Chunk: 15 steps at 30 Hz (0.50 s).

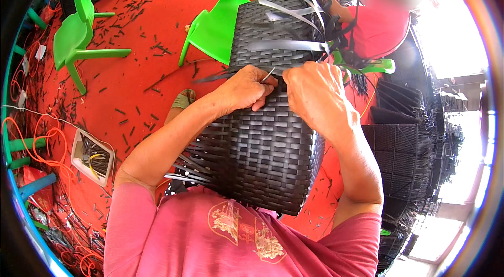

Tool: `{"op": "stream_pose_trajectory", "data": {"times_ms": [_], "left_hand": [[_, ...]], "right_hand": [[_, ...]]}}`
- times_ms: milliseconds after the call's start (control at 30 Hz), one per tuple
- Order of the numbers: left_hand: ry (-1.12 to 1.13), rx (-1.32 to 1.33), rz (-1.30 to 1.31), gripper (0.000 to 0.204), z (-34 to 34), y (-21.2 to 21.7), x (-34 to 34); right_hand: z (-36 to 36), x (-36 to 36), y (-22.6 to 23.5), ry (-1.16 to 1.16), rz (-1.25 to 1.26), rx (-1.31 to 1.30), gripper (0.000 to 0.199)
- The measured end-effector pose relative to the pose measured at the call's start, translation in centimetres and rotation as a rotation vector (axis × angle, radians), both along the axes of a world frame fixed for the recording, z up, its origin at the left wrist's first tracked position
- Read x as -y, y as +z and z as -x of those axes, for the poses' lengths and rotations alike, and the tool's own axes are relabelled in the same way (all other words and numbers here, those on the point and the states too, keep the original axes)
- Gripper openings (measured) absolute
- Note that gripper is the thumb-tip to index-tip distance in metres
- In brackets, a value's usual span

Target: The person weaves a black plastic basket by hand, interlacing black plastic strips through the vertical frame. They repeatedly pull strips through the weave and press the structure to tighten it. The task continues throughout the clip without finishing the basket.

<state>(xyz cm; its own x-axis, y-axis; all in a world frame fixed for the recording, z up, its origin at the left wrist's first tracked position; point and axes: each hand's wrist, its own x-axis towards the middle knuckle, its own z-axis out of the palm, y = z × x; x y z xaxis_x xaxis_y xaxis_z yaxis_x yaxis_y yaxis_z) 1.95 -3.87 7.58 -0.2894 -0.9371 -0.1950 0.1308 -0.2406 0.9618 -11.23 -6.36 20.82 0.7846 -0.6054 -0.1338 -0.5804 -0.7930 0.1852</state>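
Observation:
A piece woven from flat black plastic strips stretches away in front of my body, with long loose strips fanning out at its far end and left side. My left hand is closed at the middle of the weave; a thin silvery pointed tool juts up from its fingers. Close beside it on the right, my right hand is closed with its fingertips down against the weave, hiding what they grip. A pale, shiny loose strip arches just beyond both hands.
Green plastic chairs stand beyond the weave and at the left. A white tub with yellow-handled pliers sits on the red floor among black scraps. At right are stacked black woven pieces; another person sits far right.

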Motion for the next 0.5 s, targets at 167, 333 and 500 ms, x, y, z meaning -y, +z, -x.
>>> {"op": "stream_pose_trajectory", "data": {"times_ms": [167, 333, 500], "left_hand": [[0.044, -0.238, -0.165, 0.025, -0.1, -0.8, -0.1], [0.014, -0.299, -0.200, 0.028, -0.4, -1.2, 0.1], [0.011, -0.327, -0.218, 0.023, -0.5, -1.4, 0.3]], "right_hand": [[0.1, 0.8, 0.0, -0.056, -0.012, 0.016, 0.010], [0.0, 1.0, 0.7, -0.132, -0.073, 0.054, 0.013], [-0.8, 1.3, -0.9, -0.019, -0.050, 0.082, 0.010]]}}
